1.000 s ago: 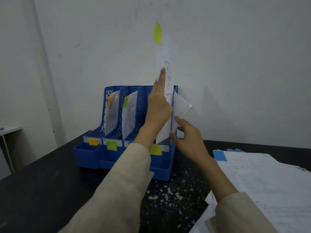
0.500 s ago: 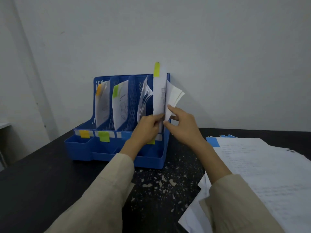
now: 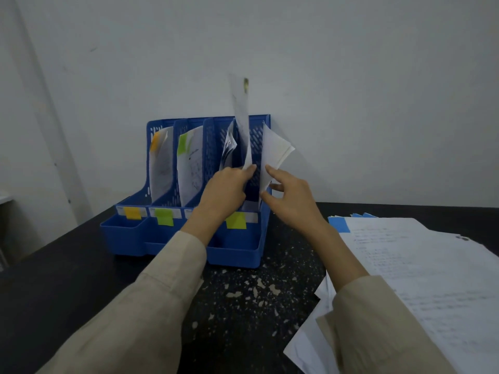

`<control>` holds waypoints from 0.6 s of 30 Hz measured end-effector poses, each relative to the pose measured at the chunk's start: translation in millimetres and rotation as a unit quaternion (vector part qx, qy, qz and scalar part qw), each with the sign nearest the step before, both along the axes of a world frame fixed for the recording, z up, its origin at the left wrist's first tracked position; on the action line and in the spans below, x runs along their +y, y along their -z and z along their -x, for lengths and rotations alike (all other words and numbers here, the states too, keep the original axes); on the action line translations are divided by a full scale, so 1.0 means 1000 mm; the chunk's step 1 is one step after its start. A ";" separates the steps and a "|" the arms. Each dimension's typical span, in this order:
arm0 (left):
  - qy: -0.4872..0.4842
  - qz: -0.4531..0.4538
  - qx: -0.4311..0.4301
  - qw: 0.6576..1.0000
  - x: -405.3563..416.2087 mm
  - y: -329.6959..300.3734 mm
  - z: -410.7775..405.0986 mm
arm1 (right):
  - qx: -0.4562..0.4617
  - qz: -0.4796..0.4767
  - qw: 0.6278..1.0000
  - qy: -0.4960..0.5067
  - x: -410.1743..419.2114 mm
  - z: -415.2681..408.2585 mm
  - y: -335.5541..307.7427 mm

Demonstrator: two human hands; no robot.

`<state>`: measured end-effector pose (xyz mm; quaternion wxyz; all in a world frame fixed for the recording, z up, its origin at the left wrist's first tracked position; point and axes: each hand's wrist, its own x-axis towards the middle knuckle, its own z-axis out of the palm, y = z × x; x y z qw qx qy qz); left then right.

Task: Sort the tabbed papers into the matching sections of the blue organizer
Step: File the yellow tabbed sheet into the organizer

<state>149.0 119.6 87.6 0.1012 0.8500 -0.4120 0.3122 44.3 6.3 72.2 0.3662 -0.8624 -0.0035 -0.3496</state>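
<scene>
Looking through the head camera, we noted a blue organizer [image 3: 186,238] standing on a dark, white-flecked table [image 3: 54,279] against a pale wall [image 3: 351,90]. Its front rail carried an orange label [image 3: 132,212], a green label [image 3: 164,216] and a yellow-green label [image 3: 236,220]. The leftmost section held an orange-tabbed paper [image 3: 160,160]; the next section held a green-tabbed paper [image 3: 190,163]. We saw curled sheets [image 3: 229,149] in the third section, partly hidden behind our left hand. A loose stack of papers [image 3: 432,265] lay on the table to the right, well apart from the organizer, with a blue tab [image 3: 339,224] at its near corner.

Our left hand [image 3: 224,193] pinched the lower edge of an upright tabbed sheet [image 3: 242,122] between thumb and fingertips, just above the rightmost section. That sheet rose above the organizer's back wall, its tab [image 3: 246,85] blurred at the top. Our right hand [image 3: 291,203] sat just beside the left, its thumb and fingers curled round a folded bundle of sheets [image 3: 274,152] at the organizer's right wall, holding it away from the upright sheet. Both beige sleeves [image 3: 151,306] crossed the table's near edge.
</scene>
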 end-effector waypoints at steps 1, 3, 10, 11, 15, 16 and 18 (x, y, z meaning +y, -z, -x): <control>-0.002 -0.008 0.016 1.000 0.000 0.003 -0.001 | 0.001 0.000 1.000 0.000 0.000 0.000 0.000; 0.015 -0.011 0.083 0.996 -0.001 0.011 -0.003 | 0.004 -0.002 1.000 -0.002 0.000 0.000 0.000; 0.074 0.004 0.251 0.965 0.001 0.023 -0.007 | 0.004 -0.001 1.000 0.000 -0.001 0.000 0.000; 0.091 0.031 0.246 0.964 0.003 0.021 -0.005 | 0.006 0.000 1.000 0.002 -0.001 -0.001 0.000; 0.131 0.210 0.163 0.955 -0.001 0.013 0.006 | 0.003 0.002 1.000 0.007 0.000 -0.001 -0.001; 0.110 0.254 0.142 0.951 -0.002 0.011 0.007 | 0.002 -0.003 1.000 0.005 0.000 0.000 -0.002; 0.067 0.304 0.131 0.941 -0.004 0.005 0.010 | 0.004 -0.006 1.000 0.001 0.000 0.001 -0.002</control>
